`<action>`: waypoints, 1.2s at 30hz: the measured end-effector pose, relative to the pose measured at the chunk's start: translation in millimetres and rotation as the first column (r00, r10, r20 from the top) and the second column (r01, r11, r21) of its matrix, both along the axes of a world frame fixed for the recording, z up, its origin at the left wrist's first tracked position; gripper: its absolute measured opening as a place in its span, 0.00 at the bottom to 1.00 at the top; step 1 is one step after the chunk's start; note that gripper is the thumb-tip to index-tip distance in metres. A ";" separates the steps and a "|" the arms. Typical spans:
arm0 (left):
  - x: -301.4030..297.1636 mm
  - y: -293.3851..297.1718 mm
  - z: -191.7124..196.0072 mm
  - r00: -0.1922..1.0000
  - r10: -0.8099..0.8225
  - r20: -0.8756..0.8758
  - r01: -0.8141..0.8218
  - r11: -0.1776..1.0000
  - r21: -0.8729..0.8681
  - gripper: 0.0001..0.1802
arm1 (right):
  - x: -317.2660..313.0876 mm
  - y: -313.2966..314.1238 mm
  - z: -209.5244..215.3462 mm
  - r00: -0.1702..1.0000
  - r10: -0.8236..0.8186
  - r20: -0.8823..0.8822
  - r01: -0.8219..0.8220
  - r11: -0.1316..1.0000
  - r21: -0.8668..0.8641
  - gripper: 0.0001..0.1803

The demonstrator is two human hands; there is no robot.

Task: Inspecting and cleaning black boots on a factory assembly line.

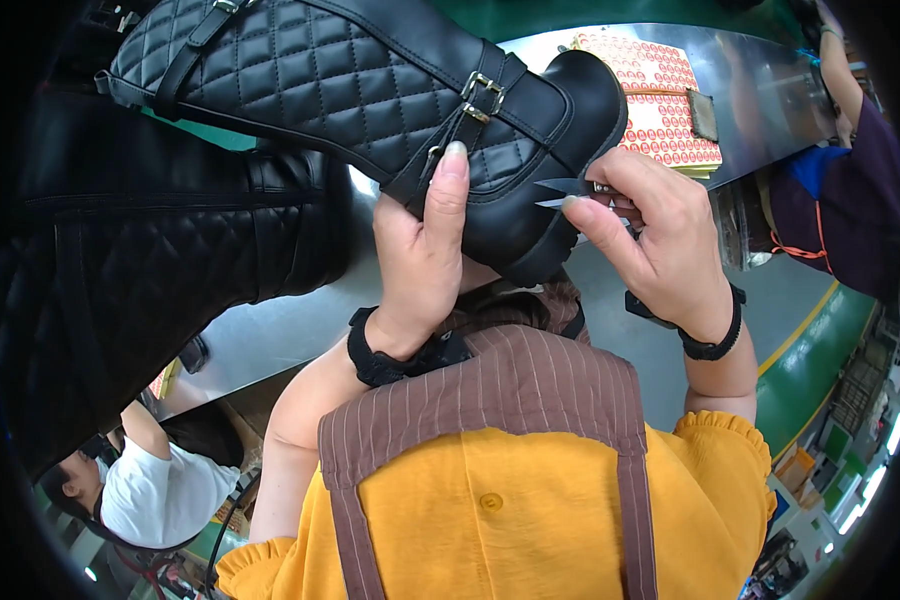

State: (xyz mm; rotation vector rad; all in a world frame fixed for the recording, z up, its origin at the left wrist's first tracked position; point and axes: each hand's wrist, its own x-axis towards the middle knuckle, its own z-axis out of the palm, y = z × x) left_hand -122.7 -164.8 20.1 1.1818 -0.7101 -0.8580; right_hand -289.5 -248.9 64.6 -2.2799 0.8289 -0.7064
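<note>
left hand (422,262): clamped round the lower part of a black quilted leather boot with strap and metal buckle (390,90), thumb up along the side, black wristband on.
right hand (653,238): fingers pinched shut on small silver thread snips (562,192), blades touching the boot's toe end just above the sole.
boot: held up off the shiny grey metal table (760,90), toe pointing right, shaft running off to upper left.
second boot (160,260): same black quilted kind, lying at left just beside the held one.
sticker sheets (660,110): stack of red-dotted sheets on the table behind the toe.
edges: another person in a white top (165,495) lower left, someone in purple (875,190) at right.
</note>
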 end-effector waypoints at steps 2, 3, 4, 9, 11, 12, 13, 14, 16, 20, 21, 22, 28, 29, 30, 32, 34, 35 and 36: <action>0.3 0.7 0.1 0.999 -0.033 -0.006 0.033 0.999 -0.001 0.18 | 3.5 0.8 -0.2 0.996 -0.010 -0.084 -0.002 0.989 -0.151 0.15; -0.4 1.0 0.2 1.000 -0.029 -0.010 0.029 1.000 0.008 0.18 | 5.4 1.1 -0.2 0.996 -0.006 -0.084 -0.006 0.989 -0.150 0.15; -0.2 1.2 0.3 1.000 -0.025 -0.011 0.025 1.000 0.007 0.18 | 7.5 1.2 0.2 0.995 -0.018 -0.097 -0.001 0.982 -0.190 0.16; -1.2 1.5 -0.6 0.996 -0.094 -0.009 0.094 0.995 -0.019 0.18 | 13.1 -1.0 1.7 0.990 -0.011 -0.138 -0.031 0.953 -0.300 0.17; -1.1 1.3 -1.4 0.995 -0.096 -0.030 0.095 0.995 -0.031 0.17 | 13.5 -2.3 1.9 0.985 -0.003 -0.172 -0.052 0.948 -0.313 0.18; -0.8 1.3 -1.8 0.994 -0.107 -0.023 0.106 0.994 -0.029 0.17 | 13.4 -2.9 1.9 0.985 -0.004 -0.175 -0.052 0.948 -0.314 0.18; -0.6 1.2 -2.1 0.993 -0.114 -0.027 0.113 0.993 -0.032 0.17 | 13.4 -3.5 2.0 0.984 0.000 -0.181 -0.058 0.946 -0.318 0.17; -0.6 1.2 -2.5 0.993 -0.115 -0.018 0.114 0.993 -0.025 0.17 | 13.5 -3.9 2.0 0.983 0.006 -0.183 -0.065 0.947 -0.315 0.17; -0.9 0.7 -3.1 0.995 -0.098 0.002 0.098 0.995 -0.028 0.16 | 14.3 -4.5 2.2 0.983 0.010 -0.184 -0.068 0.948 -0.310 0.17; -1.1 0.1 -3.1 0.996 -0.084 0.013 0.085 0.996 -0.038 0.17 | 16.9 -5.5 3.0 0.983 0.028 -0.182 -0.071 0.970 -0.233 0.18; -1.0 0.3 -2.9 0.997 -0.082 0.009 0.083 0.996 -0.036 0.17 | 17.4 -6.0 3.2 0.983 0.025 -0.183 -0.068 0.970 -0.235 0.18; -1.2 0.6 -2.6 0.997 -0.080 0.005 0.080 0.996 -0.032 0.17 | 17.4 -6.7 3.3 0.984 0.034 -0.175 -0.071 0.975 -0.209 0.18; -1.1 -0.9 -3.3 0.995 -0.095 0.031 0.097 0.992 -0.085 0.17 | 16.5 -9.3 0.4 0.983 0.055 -0.173 -0.094 0.970 -0.225 0.17; -0.9 -1.3 -3.6 0.995 -0.094 0.030 0.096 0.992 -0.085 0.17 | 17.4 -9.1 -0.6 0.985 0.057 -0.160 -0.096 0.965 -0.246 0.17; -0.9 -1.6 -3.9 0.995 -0.094 0.017 0.095 0.992 -0.084 0.17 | 18.2 -8.6 -0.9 0.983 0.056 -0.175 -0.099 0.964 -0.246 0.17; -0.2 -2.2 -4.1 0.995 -0.095 0.004 0.095 0.992 -0.084 0.16 | 20.2 -7.6 -0.4 0.989 0.049 -0.140 -0.082 0.967 -0.241 0.16; 0.7 -2.3 -3.8 0.996 -0.078 0.036 0.081 0.992 -0.095 0.16 | 20.0 -6.2 2.8 0.993 0.013 -0.116 -0.040 0.972 -0.230 0.16; 0.9 -2.3 -3.6 0.996 -0.079 0.037 0.082 0.992 -0.093 0.16 | 18.0 -6.4 5.4 0.995 -0.022 -0.093 0.001 0.976 -0.216 0.15; 1.6 -1.9 -3.2 0.997 -0.073 0.031 0.076 0.993 -0.094 0.16 | 14.7 -6.5 8.3 0.994 -0.084 -0.071 0.070 0.981 -0.180 0.15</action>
